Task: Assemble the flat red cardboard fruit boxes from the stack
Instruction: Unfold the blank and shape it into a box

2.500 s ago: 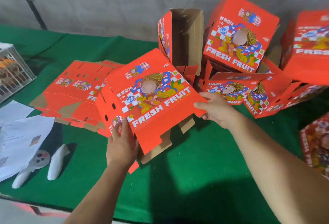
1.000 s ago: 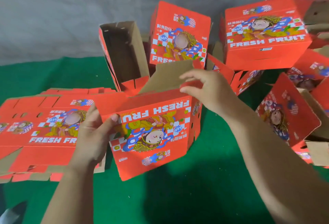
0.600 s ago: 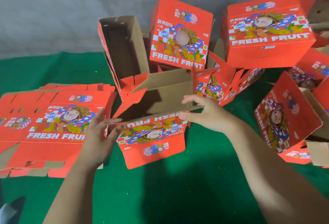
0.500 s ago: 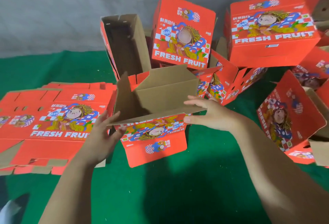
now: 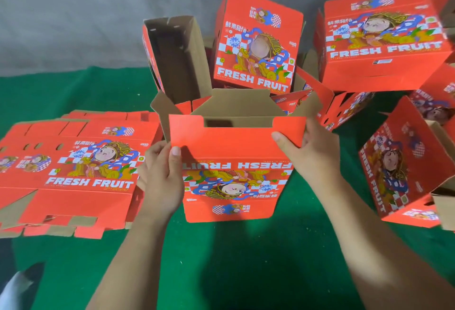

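Note:
A red "FRESH FRUIT" box (image 5: pixel 231 186) stands upside down on the green table in front of me, its print inverted and its brown flaps open upward. My left hand (image 5: pixel 160 176) grips the left edge of its near red flap (image 5: pixel 234 139), thumb on the front. My right hand (image 5: pixel 312 152) pinches the flap's right corner, thumb on the front and fingers behind. The stack of flat red boxes (image 5: pixel 73 174) lies to the left.
Several assembled red boxes are piled behind and to the right: an open brown-lined one (image 5: pixel 174 56), an upright one (image 5: pixel 256 43), another (image 5: pixel 384 38) and a tilted one (image 5: pixel 403 162). A grey wall (image 5: pixel 86 9) bounds the back. Green cloth (image 5: pixel 234 265) covers the table.
The near red flap has been raised upright. Both hands moved from the box's rim onto that flap's two ends. The brown flaps now stand open behind it.

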